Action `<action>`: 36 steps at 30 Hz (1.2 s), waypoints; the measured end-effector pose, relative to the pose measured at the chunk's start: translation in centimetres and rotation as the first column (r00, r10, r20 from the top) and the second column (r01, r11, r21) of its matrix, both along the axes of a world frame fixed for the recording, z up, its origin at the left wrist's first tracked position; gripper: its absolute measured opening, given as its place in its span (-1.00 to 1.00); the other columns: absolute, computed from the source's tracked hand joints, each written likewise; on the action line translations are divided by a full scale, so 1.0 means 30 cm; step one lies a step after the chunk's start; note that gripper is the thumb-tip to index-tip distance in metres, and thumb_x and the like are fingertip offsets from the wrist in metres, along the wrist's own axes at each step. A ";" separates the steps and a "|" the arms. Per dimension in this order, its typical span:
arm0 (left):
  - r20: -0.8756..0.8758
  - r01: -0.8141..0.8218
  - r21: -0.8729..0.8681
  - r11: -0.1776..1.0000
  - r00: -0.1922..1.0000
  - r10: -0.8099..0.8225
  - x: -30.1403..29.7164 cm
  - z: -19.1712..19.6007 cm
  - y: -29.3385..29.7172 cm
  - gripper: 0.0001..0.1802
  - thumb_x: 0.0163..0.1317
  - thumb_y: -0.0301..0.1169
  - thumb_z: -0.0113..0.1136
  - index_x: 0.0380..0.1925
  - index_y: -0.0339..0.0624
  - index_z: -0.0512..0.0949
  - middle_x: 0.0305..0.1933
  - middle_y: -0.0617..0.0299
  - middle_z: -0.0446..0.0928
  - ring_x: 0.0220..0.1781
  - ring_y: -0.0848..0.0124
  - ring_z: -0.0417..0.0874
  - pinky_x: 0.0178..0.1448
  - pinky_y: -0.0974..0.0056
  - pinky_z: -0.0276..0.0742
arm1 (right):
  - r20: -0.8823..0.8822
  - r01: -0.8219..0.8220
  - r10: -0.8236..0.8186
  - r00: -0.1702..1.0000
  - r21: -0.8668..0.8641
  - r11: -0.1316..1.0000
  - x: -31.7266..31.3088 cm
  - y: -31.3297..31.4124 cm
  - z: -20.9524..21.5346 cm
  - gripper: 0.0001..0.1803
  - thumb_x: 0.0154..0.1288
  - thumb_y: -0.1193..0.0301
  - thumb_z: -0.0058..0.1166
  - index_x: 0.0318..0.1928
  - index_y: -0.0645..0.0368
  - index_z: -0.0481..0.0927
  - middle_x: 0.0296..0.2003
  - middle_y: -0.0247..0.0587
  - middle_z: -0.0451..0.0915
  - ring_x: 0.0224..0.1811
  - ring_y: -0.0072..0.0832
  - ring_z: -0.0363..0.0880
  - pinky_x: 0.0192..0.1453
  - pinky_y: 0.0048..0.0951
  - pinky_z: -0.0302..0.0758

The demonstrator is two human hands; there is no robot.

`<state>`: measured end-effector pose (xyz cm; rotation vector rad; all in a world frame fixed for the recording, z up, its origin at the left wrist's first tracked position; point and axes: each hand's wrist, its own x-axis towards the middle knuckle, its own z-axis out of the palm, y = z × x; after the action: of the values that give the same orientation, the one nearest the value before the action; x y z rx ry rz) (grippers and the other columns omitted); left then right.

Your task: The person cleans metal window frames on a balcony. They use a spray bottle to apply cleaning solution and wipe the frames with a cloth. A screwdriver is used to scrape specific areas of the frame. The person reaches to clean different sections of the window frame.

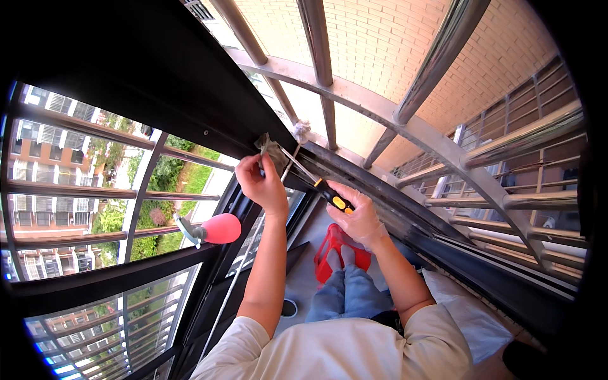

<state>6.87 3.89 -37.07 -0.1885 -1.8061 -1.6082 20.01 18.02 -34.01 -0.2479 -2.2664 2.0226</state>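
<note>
My right hand (362,218), in a thin clear glove, is wrapped round the black-and-yellow handle of a screwdriver (334,196). Its metal shaft runs up and left to a crumpled grey-brown rag (273,152) at the corner of the black window frame (215,120). My left hand (263,183) pinches the edge of that rag between thumb and fingers. The shaft's tip is hidden in or behind the cloth. Just beyond, a whitish bundle (301,131) sits near a bar, with a pale cord or rod (290,166) below it.
A pink spray bottle (220,228) lies by the left window rail. Metal guard bars (443,63) curve outside, before a brick wall (380,38). Below me are red footwear (324,253) at my feet and a white plastic sheet (465,313) at right.
</note>
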 end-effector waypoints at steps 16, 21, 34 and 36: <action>0.242 -0.064 0.225 0.972 0.970 0.008 -0.002 0.033 0.023 -0.79 0.14 -0.52 0.25 -0.39 -0.24 0.36 -0.43 0.35 0.39 -0.43 0.65 0.40 -0.35 0.55 0.31 | -0.158 0.015 -0.011 0.987 0.025 1.000 -0.042 -0.043 -0.084 -0.46 0.07 0.54 0.18 0.14 0.16 0.46 -0.04 0.01 0.57 -0.08 -0.46 0.58 0.04 -0.54 0.44; 0.259 -0.024 0.260 0.965 0.965 -0.045 -0.013 0.042 0.021 -0.80 0.15 -0.50 0.23 -0.38 -0.25 0.36 -0.45 0.36 0.37 -0.46 0.65 0.37 -0.36 0.54 0.29 | -0.054 -0.076 0.079 0.995 0.058 0.995 -0.134 -0.033 -0.082 -0.43 0.07 0.56 0.20 0.15 0.14 0.44 0.00 -0.01 0.55 0.04 -0.52 0.52 0.10 -0.53 0.42; 0.292 0.015 0.237 0.971 0.953 -0.086 0.008 -0.007 -0.011 -0.81 0.11 -0.63 0.22 -0.43 -0.23 0.37 -0.40 0.31 0.44 -0.38 0.61 0.45 -0.27 0.54 0.36 | -0.227 0.027 0.025 0.974 0.220 0.975 -0.098 -0.038 -0.171 -0.44 0.05 0.60 0.21 0.14 0.19 0.45 0.01 -0.02 0.54 0.04 -0.39 0.55 0.11 -0.50 0.44; 0.254 0.023 0.275 0.961 0.962 -0.096 0.007 -0.018 -0.011 -0.81 0.11 -0.63 0.22 -0.45 -0.23 0.37 -0.41 0.31 0.45 -0.39 0.62 0.46 -0.27 0.53 0.37 | -0.259 0.034 0.010 0.966 0.165 0.986 -0.064 -0.036 -0.187 -0.42 0.03 0.57 0.22 0.14 0.13 0.46 -0.04 -0.02 0.56 -0.03 -0.27 0.58 0.05 -0.46 0.47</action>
<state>7.07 3.56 -37.60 0.1044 -1.7619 -1.9815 18.09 16.94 -39.63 0.0172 -2.2443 1.7270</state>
